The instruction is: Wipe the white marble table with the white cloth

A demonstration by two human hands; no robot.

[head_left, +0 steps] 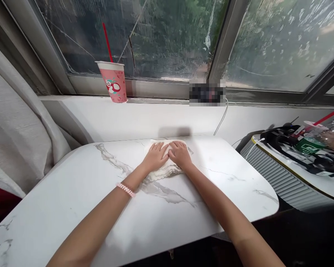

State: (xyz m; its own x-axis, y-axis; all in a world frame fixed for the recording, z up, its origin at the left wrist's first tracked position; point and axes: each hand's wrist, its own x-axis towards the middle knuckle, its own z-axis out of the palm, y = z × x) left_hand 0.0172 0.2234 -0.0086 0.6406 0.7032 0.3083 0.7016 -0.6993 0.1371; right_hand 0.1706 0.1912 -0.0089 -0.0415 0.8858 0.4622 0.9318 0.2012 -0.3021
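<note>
In the head view, the left grip (pixel 156 155) and the right grip (pixel 180 154) lie side by side, palms down, on a white cloth (pixel 167 172). Both are open with fingers stretched flat. They press on the fabric and close around nothing, and their inner edges touch or nearly touch.

The cloth lies under both grips on the marbled tabletop (pixel 72 193), toward its far edge. A scalloped hem shows just on the near side of the grips. A pink coiled band (pixel 125 189) circles the left wrist, behind the left grip.

Beyond and to the left of the left grip, a pink paper cup (pixel 114 81) with a red straw (pixel 107 42) stands upright on the window sill (pixel 161 91). A pale curtain (pixel 13 129) hangs far out to the left.

Well to the right of the right grip, a second table (pixel 331 185) carries black straps (pixel 308 159) and a clear bottle (pixel 320 141). A white cable (pixel 222 116) runs down the wall beyond the right grip.
</note>
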